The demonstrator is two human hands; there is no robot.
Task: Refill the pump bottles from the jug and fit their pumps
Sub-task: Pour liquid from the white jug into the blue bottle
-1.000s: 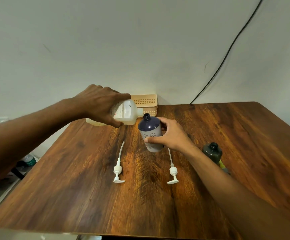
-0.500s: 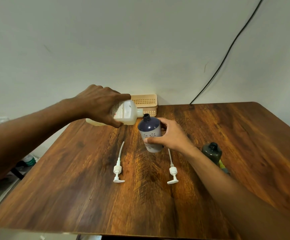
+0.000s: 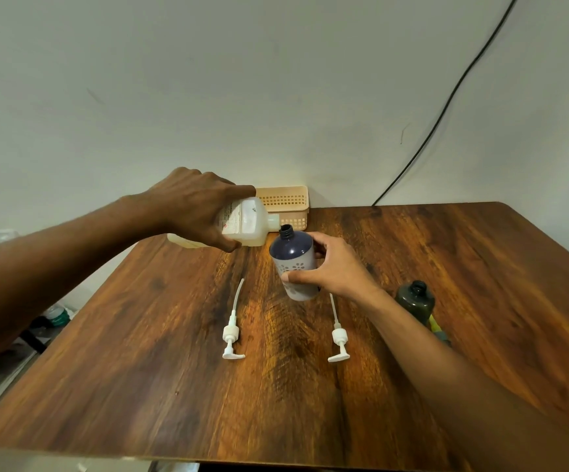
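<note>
My left hand (image 3: 191,206) grips a translucent white jug (image 3: 249,223), tipped nearly sideways with its spout right at the open neck of a dark blue bottle (image 3: 293,257). That bottle has a pale patterned label, and my right hand (image 3: 330,267) holds it tilted just above the wooden table (image 3: 140,386). Two white pumps lie flat on the table: the left pump (image 3: 232,335) and the right pump (image 3: 337,335). A dark green bottle (image 3: 414,299) stands open-necked beside my right forearm.
A beige plastic basket (image 3: 286,202) sits against the wall behind the jug. A black cable (image 3: 446,97) runs down the wall to the table's back edge. Clutter lies on the floor off the table's left side.
</note>
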